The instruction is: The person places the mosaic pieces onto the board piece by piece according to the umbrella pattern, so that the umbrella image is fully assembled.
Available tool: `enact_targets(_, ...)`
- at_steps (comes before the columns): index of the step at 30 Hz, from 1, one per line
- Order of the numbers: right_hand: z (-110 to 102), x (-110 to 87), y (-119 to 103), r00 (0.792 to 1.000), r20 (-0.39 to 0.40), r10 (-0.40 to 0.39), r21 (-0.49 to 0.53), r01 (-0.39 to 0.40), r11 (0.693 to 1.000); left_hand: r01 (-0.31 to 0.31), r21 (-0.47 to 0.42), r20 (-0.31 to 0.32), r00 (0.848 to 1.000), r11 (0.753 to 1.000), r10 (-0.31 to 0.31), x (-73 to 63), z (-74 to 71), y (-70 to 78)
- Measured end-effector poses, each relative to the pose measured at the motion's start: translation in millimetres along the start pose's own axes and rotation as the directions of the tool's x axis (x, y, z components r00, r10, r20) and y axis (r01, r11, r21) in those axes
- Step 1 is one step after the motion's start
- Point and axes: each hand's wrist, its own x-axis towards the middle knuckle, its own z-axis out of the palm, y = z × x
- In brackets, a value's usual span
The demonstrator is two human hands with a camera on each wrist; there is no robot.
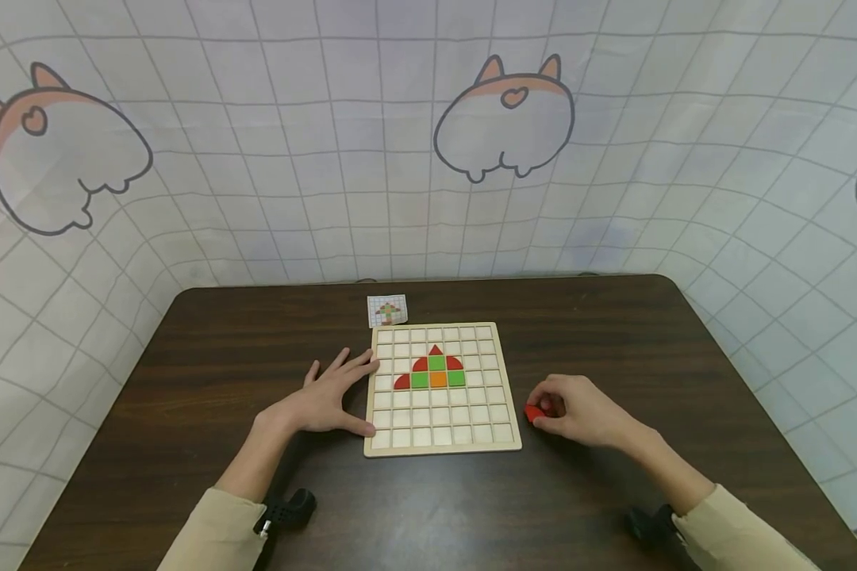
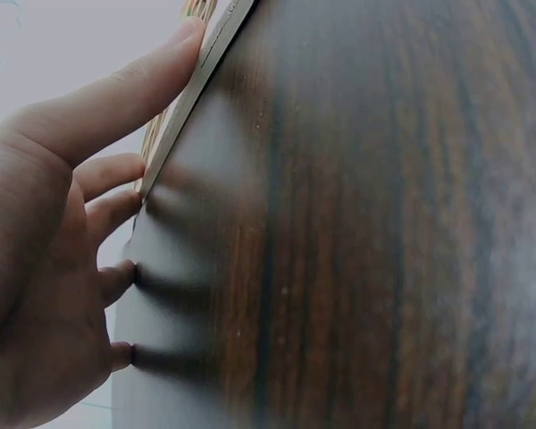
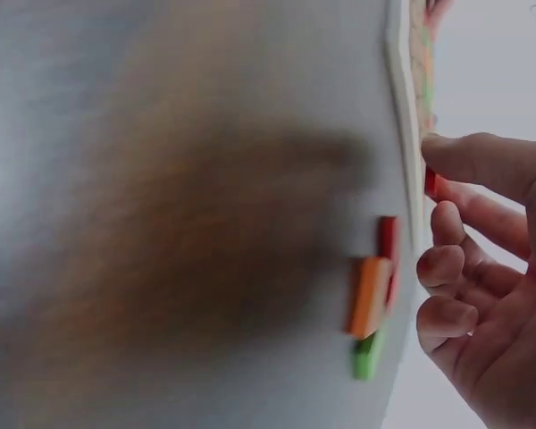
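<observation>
A square wooden grid board (image 1: 443, 452) lies on the dark table. Near its middle, red, green and orange pieces form a stepped shape, with a red triangle (image 1: 436, 350) on top and an orange square (image 1: 438, 379) in the lower row. My left hand (image 1: 317, 403) touches the board's left edge with thumb and fingertips spread. To the right of the board, my right hand (image 1: 578, 408) pinches a red block (image 1: 534, 413) between thumb and forefinger; its exact shape is partly hidden. In the right wrist view, the red block (image 3: 431, 183) is apart from the table.
A small printed card (image 1: 387, 310) with a coloured pattern lies behind the board's far left corner. Orange (image 3: 369, 297), red (image 3: 389, 237) and green (image 3: 366, 357) blocks lie on the table near my right hand. A patterned cloth (image 1: 328, 159) hangs behind the table.
</observation>
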Motion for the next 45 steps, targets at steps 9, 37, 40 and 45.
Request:
enact_targets(9, 5.8, 52.4, -18.0, 0.997, -0.041, 0.059, 0.045, -0.057, 0.997, 0.002, -0.001, 0.001, 1.0, 1.0, -0.002, 1.5, -0.1, -1.4)
enact_targets(37, 10.3, 73.4, -9.2, 0.993, -0.026, 0.118, 0.146, -0.113, 0.983, 0.018, -0.006, -0.004, 1.0, 1.0, -0.018, 0.5, 1.7, 2.5)
enact_targets(40, 1.7, 62.5, 0.8, 0.99, -0.026, 0.137, 0.153, -0.131, 0.98, 0.014, -0.004, -0.004, 1.0, 1.0, -0.014, 0.4, 2.2, 1.3)
enact_targets(45, -14.6, 41.6, 16.9, 0.979, -0.025, 0.201, 0.162, -0.194, 0.967, 0.013, 0.001, 0.001, 1.0, 1.0, -0.013, 0.0, 1.8, 1.5)
